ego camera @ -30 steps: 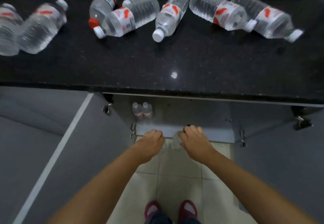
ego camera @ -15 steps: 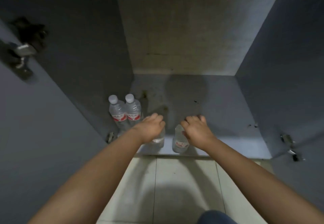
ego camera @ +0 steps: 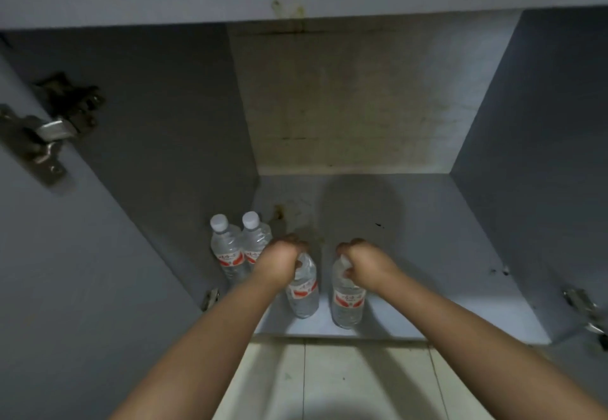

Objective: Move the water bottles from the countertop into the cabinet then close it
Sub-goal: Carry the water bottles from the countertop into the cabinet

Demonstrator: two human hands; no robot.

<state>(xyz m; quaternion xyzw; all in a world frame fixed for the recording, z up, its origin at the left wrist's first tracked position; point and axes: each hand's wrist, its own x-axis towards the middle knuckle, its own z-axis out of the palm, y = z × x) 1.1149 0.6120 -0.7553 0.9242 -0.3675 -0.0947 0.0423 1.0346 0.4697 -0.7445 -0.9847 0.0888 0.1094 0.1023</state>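
each hand, left (ego camera: pixel 282 261) and right (ego camera: pixel 361 263), grips a bottle top; both bottles (ego camera: pixel 303 291) (ego camera: pixel 348 298) stand upright near the cabinet floor's (ego camera: pixel 427 255) front edge, two more bottles (ego camera: pixel 227 255) just left, hinge (ego camera: pixel 210 299) nearby.

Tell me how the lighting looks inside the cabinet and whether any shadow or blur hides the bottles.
Head view: dim, bluish light; a rounded shadow falls on the cabinet floor behind the hands; wide-angle distortion splays the side walls. The two standing bottles read clearly; the left hand and right hand cover the caps of theirs.
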